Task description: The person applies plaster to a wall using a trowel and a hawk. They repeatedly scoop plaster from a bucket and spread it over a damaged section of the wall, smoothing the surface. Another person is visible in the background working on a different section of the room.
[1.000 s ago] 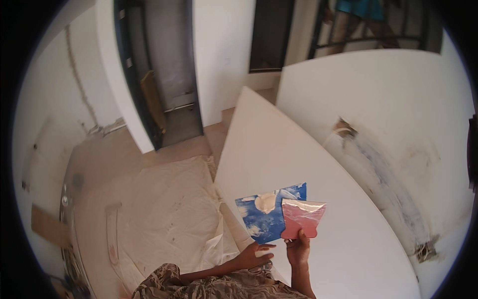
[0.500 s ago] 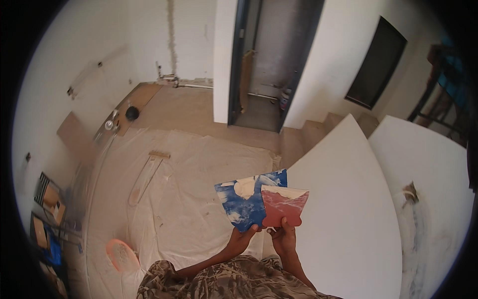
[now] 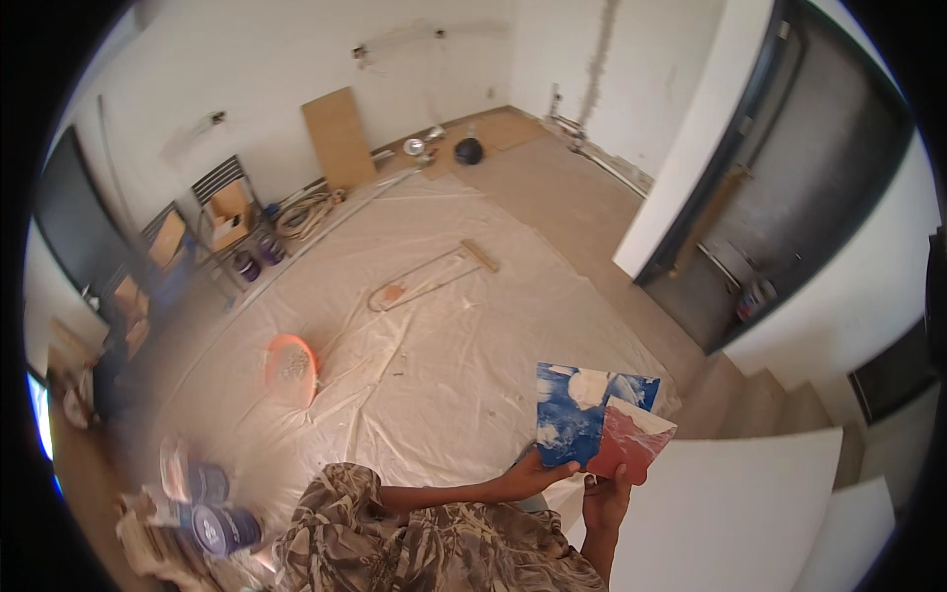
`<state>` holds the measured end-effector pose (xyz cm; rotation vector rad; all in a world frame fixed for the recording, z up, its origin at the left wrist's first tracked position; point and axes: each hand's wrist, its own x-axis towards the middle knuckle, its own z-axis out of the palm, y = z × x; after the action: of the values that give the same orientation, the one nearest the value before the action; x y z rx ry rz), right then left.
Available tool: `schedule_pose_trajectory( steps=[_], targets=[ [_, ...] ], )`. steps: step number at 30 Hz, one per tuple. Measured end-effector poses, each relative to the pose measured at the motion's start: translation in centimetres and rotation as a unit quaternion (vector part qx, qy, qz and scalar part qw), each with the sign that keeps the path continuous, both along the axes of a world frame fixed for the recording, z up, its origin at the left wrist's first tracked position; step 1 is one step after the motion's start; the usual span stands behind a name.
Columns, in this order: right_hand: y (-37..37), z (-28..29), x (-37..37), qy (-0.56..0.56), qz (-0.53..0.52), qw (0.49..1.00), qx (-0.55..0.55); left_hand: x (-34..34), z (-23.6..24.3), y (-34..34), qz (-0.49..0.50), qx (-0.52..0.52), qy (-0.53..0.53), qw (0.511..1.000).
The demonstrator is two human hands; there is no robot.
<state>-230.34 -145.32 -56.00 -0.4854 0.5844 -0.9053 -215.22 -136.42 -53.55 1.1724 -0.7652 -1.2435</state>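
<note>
My left hand (image 3: pixel 531 477) is closed on the lower edge of a wide blue putty spreader (image 3: pixel 564 422), smeared with whitish putty and carrying a thick round dab near its top. In my right hand (image 3: pixel 606 503) is a smaller red putty spreader (image 3: pixel 636 446), gripped at its lower end, with pale putty along its top edge. The red blade overlaps the right part of the blue one. Both tools are held up before me, to the right, above the floor sheet and close to a white panel (image 3: pixel 735 503).
A creased plastic sheet (image 3: pixel 444 355) covers much of the floor. On it lie an orange basin (image 3: pixel 316 370) and a long-handled tool (image 3: pixel 480 257). Buckets (image 3: pixel 225 528) stand at lower left. Steps (image 3: pixel 769 409) and a dark-framed doorway (image 3: pixel 789 178) are at right.
My view has swung left, bringing chairs, buckets and the left wall into sight. Both hands still hold the two spreaders, which now appear further right in the picture.
</note>
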Motion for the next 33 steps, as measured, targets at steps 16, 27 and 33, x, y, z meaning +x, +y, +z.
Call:
schedule_pose_trajectory(
  steps=[16,27,33],
  targets=[
    [-1.0,-1.9,2.6,-0.166,-0.032,0.985,0.042,15.6,-34.8,20.9,-0.22,0.389,-0.342,0.827],
    [-5.0,-7.4,5.0,-0.12,0.109,0.986,0.042,14.6,-41.1,20.4,-0.009,0.449,-0.111,0.887],
    [-9.6,-3.4,24.6,-0.056,0.196,0.978,0.035,26.1,-23.6,4.9,0.165,0.159,-0.195,0.954]
  ],
)
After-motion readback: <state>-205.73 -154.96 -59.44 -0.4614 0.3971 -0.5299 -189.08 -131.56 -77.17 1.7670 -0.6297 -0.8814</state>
